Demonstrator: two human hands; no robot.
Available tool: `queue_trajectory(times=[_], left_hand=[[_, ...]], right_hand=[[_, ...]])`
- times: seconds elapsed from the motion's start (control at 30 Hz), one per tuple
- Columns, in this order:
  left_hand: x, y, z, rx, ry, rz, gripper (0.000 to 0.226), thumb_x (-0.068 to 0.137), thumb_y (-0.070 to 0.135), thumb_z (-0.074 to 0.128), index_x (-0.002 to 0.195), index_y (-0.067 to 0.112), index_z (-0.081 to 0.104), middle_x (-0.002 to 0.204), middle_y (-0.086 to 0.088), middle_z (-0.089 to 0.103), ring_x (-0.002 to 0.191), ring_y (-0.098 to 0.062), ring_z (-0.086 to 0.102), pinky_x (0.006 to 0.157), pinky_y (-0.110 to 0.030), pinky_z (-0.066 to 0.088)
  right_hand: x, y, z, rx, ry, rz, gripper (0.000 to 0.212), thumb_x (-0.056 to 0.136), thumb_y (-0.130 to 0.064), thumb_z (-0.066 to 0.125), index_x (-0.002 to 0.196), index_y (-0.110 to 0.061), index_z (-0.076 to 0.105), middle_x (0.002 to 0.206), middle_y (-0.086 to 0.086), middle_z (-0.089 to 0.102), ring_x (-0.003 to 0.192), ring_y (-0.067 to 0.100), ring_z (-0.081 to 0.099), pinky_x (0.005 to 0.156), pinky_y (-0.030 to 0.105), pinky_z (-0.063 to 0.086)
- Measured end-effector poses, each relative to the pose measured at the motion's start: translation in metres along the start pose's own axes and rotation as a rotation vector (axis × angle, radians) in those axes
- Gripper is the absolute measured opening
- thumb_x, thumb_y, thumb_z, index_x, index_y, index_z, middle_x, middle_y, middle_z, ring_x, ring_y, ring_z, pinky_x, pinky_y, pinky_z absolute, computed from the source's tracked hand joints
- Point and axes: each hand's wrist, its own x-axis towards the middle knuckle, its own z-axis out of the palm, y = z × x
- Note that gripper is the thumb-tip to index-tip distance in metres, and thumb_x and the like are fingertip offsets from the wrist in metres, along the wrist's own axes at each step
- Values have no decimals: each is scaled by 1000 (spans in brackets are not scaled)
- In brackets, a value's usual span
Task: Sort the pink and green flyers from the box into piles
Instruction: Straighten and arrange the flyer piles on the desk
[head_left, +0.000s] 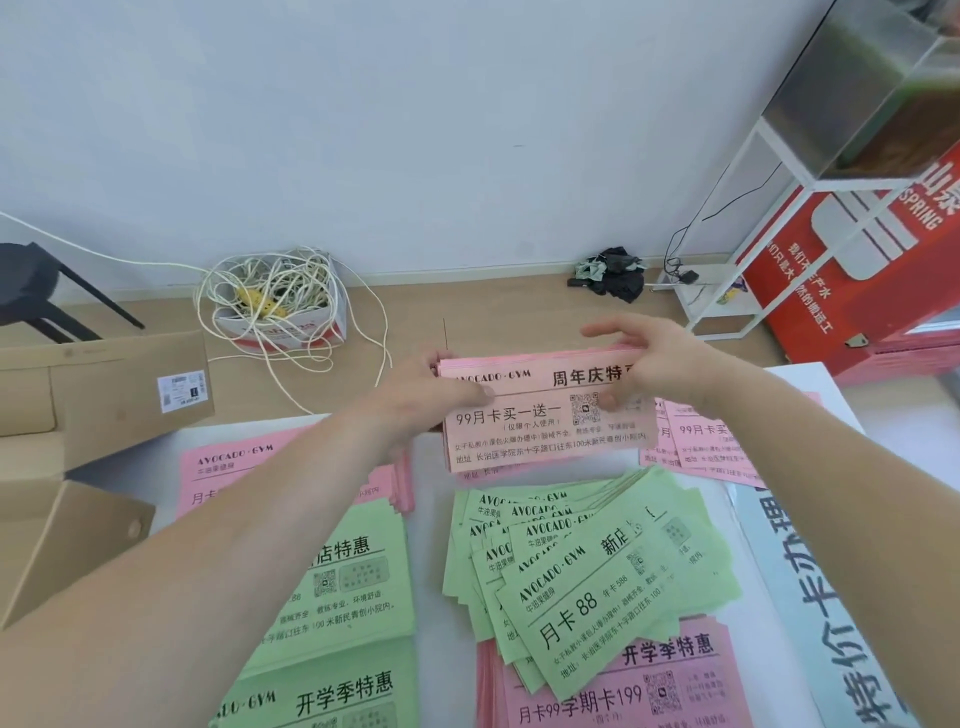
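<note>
Both my hands hold up a thick stack of pink flyers (530, 423) above the far middle of the white table (810, 379). My left hand (426, 395) grips its left edge, thumb on the top sheet. My right hand (654, 364) pinches its upper right corner. Below lie more piles: pink flyers at far left (234, 467), pink ones at far right (706, 441), a neat green pile (353, 582) under my left forearm, a fanned loose heap of green flyers (587, 577), another green pile at the near edge (332, 696), and a pink pile (649, 691) under the fanned heap.
An open cardboard box (78, 405) stands to the left of the table. On the floor behind are a small box full of tangled white cable (275, 301), a dark chair (36, 291), a white rack (753, 249) and a red carton (852, 270). A printed banner (810, 597) lies along the table's right side.
</note>
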Motion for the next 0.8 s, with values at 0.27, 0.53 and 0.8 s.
queue_trajectory(times=[0.27,0.53,0.8], left_hand=[[13,-8,20,36,86,-182,54,71,24,87,116,16,58,105,-9,77,91,-27,77,86,-50,63],[-3,10,29,600,206,-10,80,81,40,74,148,12,39,148,-9,40,135,-29,48,107,-33,41],[-21,9,28,1175,-87,407,119,77,65,75,164,20,9,171,-4,12,158,-25,9,128,-44,16]], right_hand=[[32,22,19,128,-76,181,72,75,15,76,138,-16,60,117,8,74,105,31,72,94,48,60],[5,11,31,-175,122,66,100,78,-10,79,161,-32,29,160,4,28,125,27,50,91,34,47],[-1,-37,52,-902,-183,-305,136,61,-57,89,161,-46,-3,172,-4,10,159,24,8,127,56,15]])
